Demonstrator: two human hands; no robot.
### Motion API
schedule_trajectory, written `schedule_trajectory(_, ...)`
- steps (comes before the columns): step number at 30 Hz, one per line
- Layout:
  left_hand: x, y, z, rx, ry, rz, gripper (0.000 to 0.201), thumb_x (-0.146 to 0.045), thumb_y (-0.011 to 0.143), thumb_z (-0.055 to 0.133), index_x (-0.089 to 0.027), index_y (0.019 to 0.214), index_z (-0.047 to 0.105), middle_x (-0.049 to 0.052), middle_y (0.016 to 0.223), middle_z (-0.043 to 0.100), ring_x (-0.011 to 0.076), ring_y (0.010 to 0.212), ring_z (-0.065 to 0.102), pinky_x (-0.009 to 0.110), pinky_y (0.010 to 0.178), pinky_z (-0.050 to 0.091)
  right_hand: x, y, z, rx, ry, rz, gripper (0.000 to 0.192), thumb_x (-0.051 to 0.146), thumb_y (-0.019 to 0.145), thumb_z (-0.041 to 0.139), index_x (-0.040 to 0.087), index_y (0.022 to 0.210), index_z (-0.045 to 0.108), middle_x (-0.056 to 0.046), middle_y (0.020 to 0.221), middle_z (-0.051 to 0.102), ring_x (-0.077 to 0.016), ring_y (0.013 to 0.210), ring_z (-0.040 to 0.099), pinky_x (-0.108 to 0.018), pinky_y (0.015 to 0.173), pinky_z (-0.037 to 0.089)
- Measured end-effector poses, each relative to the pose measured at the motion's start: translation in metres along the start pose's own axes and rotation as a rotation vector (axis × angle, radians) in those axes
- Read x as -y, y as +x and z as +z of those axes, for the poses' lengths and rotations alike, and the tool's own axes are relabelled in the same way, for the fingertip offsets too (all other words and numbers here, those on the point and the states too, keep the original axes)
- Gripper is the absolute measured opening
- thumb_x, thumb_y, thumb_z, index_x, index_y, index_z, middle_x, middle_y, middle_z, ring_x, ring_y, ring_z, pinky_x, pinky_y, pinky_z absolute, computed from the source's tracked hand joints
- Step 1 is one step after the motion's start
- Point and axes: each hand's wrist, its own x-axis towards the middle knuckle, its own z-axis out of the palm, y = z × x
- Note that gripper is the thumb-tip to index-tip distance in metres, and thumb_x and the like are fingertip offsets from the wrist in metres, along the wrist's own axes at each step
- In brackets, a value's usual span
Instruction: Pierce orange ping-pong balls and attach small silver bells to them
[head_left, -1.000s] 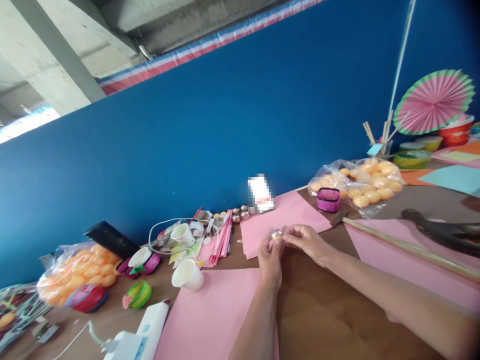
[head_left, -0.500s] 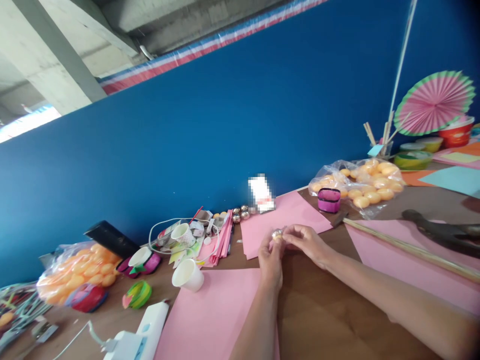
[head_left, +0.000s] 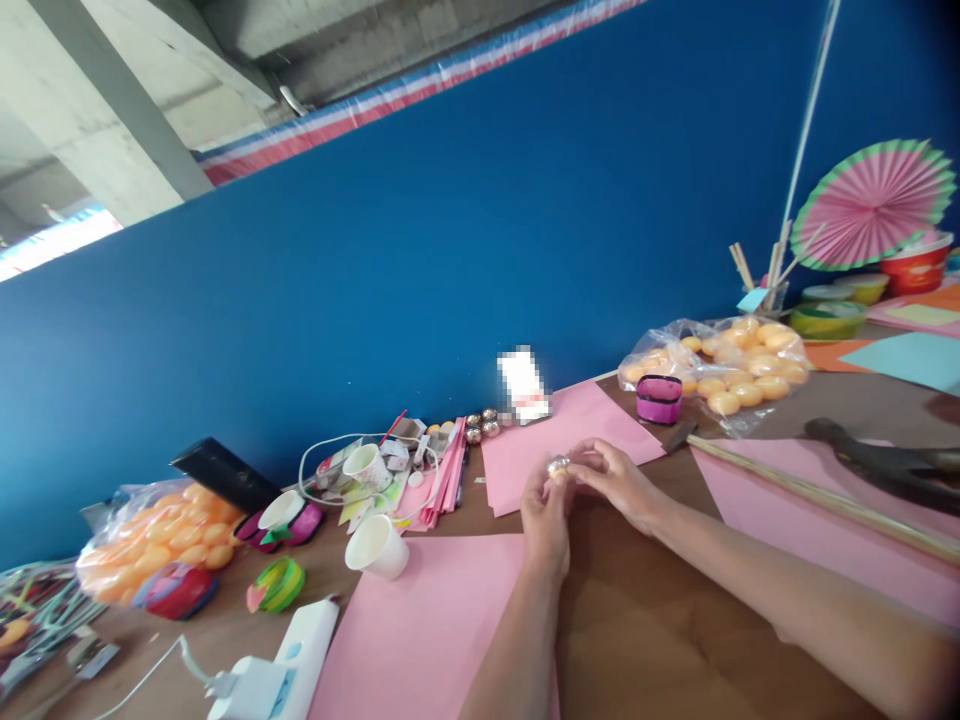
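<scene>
**Two hands pinch a little shiny ball**

I see the left hand (head_left: 546,515) and the right hand (head_left: 616,482) meet in the middle of the brown worktop (head_left: 645,620). Both hold one small shiny ball (head_left: 557,466) between them. The fingers (head_left: 592,470) of the right hand are closed on the ball from the right side. The fingers of the left hand are closed on it from below. The ball is up off the worktop, just above the near edge of a pink paper sheet (head_left: 559,435).

Another pink sheet (head_left: 427,630) lies near my left arm. A white paper cup (head_left: 378,547) lies tipped on its side to the left of it. Three more shiny balls (head_left: 480,425) sit by the blue wall (head_left: 450,260). A bag of orange balls (head_left: 720,370) rests far to the right, with a small pink case (head_left: 658,398) touching it. A long thin stick (head_left: 817,495) lies across the paper on the right
</scene>
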Motion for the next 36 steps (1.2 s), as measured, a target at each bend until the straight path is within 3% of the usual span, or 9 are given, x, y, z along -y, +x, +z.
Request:
schedule_trajectory(6, -0.005, 0.0, 0.001, 0.008, -0.083, -0.03, 0.036, -0.026, 0.071, 0.061, -0.016, 0.105, 0.056, 0.007, 0.099, 0.063, 0.0169, 0.094, 0.058, 0.032, 0.089, 0.04, -0.002, -0.001, 0.0, -0.012, -0.275, -0.203, 0.022, 0.036, 0.074, 0.057, 0.022, 0.091, 0.056, -0.003, 0.091, 0.064, -0.02, 0.085, 0.06, -0.033, 0.075, 0.05)
schedule_trajectory(12, -0.008, -0.001, 0.002, 0.016, -0.068, -0.026, 0.037, -0.026, 0.069, 0.062, -0.016, 0.104, 0.058, 0.007, 0.098, 0.063, 0.0175, 0.093, 0.058, 0.032, 0.087, 0.041, 0.006, -0.01, 0.0, -0.036, -0.702, -0.477, 0.024, 0.029, 0.081, 0.047, 0.028, 0.101, 0.06, -0.002, 0.108, 0.06, -0.0217, 0.102, 0.053, -0.035, 0.089, 0.041)
schedule_trajectory(15, -0.01, -0.001, 0.002, 0.019, -0.034, -0.016, 0.037, -0.027, 0.069, 0.062, -0.016, 0.104, 0.058, 0.008, 0.098, 0.063, 0.0182, 0.093, 0.058, 0.032, 0.086, 0.042, 0.009, -0.013, 0.001, -0.009, -0.843, -0.53, 0.027, 0.027, 0.082, 0.046, 0.03, 0.106, 0.058, -0.001, 0.114, 0.057, -0.0218, 0.107, 0.05, -0.036, 0.094, 0.036)
schedule_trajectory(23, -0.009, -0.001, 0.002, 0.047, 0.013, -0.012, 0.034, -0.03, 0.071, 0.059, -0.014, 0.102, 0.058, 0.009, 0.098, 0.063, 0.0205, 0.094, 0.058, 0.034, 0.086, 0.042, 0.0, -0.004, -0.001, -0.013, -0.516, -0.34, 0.024, 0.027, 0.075, 0.054, 0.023, 0.098, 0.059, -0.003, 0.094, 0.065, -0.0193, 0.084, 0.061, -0.031, 0.073, 0.051)
schedule_trajectory(36, -0.014, 0.0, 0.0, 0.034, -0.026, -0.08, 0.028, -0.028, 0.067, 0.063, -0.013, 0.091, 0.062, 0.008, 0.089, 0.065, 0.0166, 0.084, 0.061, 0.03, 0.082, 0.044, 0.006, -0.002, 0.003, 0.074, -0.204, -0.113, 0.032, 0.033, 0.068, 0.063, 0.021, 0.097, 0.06, -0.003, 0.095, 0.065, -0.0197, 0.091, 0.058, -0.034, 0.083, 0.046)
